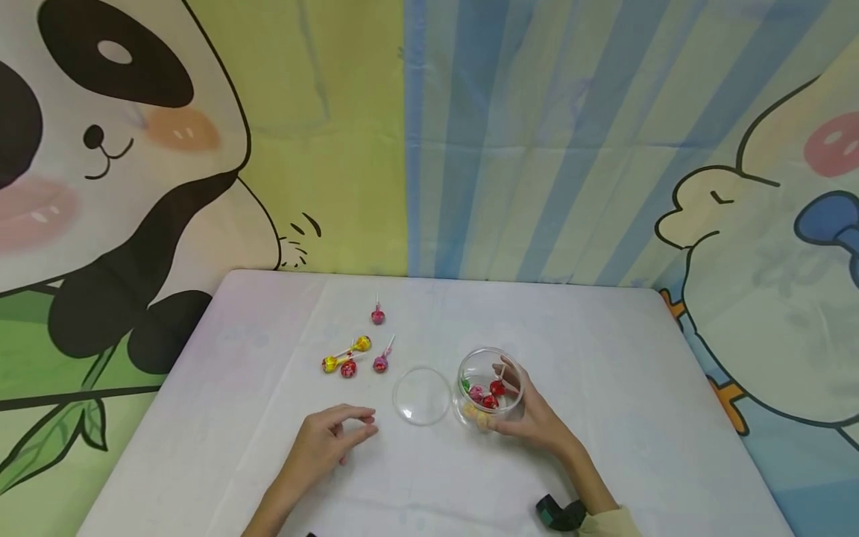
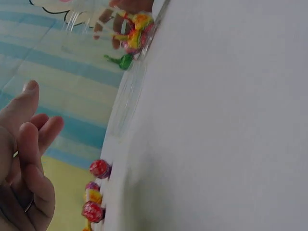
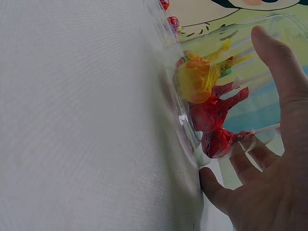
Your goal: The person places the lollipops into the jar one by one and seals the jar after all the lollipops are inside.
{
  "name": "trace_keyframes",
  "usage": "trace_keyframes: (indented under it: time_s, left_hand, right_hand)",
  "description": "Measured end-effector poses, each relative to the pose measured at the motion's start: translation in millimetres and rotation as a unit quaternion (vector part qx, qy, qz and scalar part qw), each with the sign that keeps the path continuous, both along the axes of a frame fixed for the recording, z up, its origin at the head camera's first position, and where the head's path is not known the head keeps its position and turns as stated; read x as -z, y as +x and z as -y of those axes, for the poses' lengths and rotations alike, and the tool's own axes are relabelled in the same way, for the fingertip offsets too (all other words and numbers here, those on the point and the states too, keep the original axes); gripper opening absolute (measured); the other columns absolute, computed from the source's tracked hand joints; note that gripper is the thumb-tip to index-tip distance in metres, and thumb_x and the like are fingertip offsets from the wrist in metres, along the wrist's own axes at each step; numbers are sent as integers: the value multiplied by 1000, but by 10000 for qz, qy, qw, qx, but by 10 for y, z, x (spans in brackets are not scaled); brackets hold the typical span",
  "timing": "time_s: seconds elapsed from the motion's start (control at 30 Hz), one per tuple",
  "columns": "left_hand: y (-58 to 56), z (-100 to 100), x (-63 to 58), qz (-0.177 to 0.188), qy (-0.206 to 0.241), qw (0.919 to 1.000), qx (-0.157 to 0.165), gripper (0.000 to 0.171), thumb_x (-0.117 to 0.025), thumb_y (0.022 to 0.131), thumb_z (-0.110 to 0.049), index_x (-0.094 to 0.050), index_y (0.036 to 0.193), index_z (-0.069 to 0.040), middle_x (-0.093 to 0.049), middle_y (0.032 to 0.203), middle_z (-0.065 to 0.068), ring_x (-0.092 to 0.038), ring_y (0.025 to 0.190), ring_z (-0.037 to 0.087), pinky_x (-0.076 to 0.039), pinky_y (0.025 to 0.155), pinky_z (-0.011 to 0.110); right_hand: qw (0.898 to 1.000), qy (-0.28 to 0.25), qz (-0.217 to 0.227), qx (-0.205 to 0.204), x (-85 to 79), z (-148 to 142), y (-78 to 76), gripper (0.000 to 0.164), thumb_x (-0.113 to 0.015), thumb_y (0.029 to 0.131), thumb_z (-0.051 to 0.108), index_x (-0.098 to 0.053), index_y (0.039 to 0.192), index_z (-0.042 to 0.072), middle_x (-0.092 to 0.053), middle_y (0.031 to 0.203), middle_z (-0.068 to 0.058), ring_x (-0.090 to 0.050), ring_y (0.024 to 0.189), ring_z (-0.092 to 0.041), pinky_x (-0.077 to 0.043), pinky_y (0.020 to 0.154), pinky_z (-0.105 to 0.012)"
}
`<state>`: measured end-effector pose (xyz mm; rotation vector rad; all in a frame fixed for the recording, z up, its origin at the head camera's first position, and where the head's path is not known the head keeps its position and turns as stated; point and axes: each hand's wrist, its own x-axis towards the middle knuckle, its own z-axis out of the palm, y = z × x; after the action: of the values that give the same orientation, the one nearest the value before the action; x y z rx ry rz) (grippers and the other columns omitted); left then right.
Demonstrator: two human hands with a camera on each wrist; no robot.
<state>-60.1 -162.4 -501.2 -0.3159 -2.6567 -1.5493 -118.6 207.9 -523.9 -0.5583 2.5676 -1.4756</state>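
Note:
My right hand grips a clear round jar from its right side, the thumb and fingers spread around the wall. Inside lie several wrapped lollipops, among them red ones, a yellow one and a green one. Left of the jar, a clear round lid lies flat on the white table. My left hand hovers in front and to the left of the lid, its fingers loosely bent and holding nothing. Beyond it lie loose lollipops: a pink-red one, a purple one, a red one and yellow ones.
A white cloth covers the table. Its back edge meets a printed curtain with a panda on the left and a pale cartoon figure on the right. A small black device sits by my right wrist.

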Motion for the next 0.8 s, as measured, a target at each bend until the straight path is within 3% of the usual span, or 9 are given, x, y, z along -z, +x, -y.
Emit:
trace_keyframes:
  time_s: [0.07,0.17,0.23,0.33,0.47,0.63,0.8]
  left_hand:
    - [-201,70,-38,-700,-633,9946,-421,26,-80,78,-25,-75,100,-14,-74,90,-6,-43,39,-2,-34,38,18]
    - [-537,143,-84,-1385,-1578,9719,-1066,26,-84,74,-22,-77,98,-15,-75,90,-3,-55,48,5,-38,43,20]
    - [-737,158,-77,-1497,-2106,9577,-1268,27,-85,73,-24,-77,98,-17,-75,92,-2,-64,59,13,-41,48,22]
    - [-934,160,-26,-1265,-2512,9516,-1242,28,-84,75,-25,-77,100,-16,-75,94,1,-71,78,21,-46,53,26]
    - [-1013,150,34,-944,-2562,9550,-1159,26,-84,75,-26,-77,98,-15,-75,94,1,-71,81,22,-47,55,29]
    - [-1033,116,48,-809,-2480,9596,-1059,22,-81,78,-30,-78,97,-19,-74,96,-1,-70,82,21,-47,57,30]
    - [-1054,98,75,-689,-2536,9588,-1077,21,-81,79,-27,-78,97,-18,-75,95,0,-70,82,21,-47,58,30]
  right_hand:
    - [10000,20,-23,-4,-1,-8,-6,105,-85,72,30,-20,152,11,-42,151,-15,-39,138,-43,-30,106,-69]
    - [10000,21,-50,44,1,-27,-9,105,-85,72,29,-20,152,11,-42,151,-15,-40,138,-43,-30,105,-69]
    - [10000,3,-55,78,1,-36,-7,105,-86,72,28,-21,152,11,-42,151,-15,-40,137,-43,-30,105,-70]
    - [10000,-27,-40,35,0,-27,-5,104,-85,72,27,-20,152,10,-42,151,-15,-40,137,-43,-29,105,-70]
    - [10000,-26,13,-56,-12,6,-2,105,-84,73,29,-20,152,10,-41,152,-16,-40,137,-43,-29,105,-70]
    - [10000,-2,21,28,-35,9,2,104,-85,72,31,-21,152,12,-42,151,-15,-41,138,-41,-28,106,-69]
    - [10000,-71,-5,-18,-11,-3,-3,104,-85,72,27,-21,152,11,-42,151,-16,-41,137,-42,-28,106,-70]
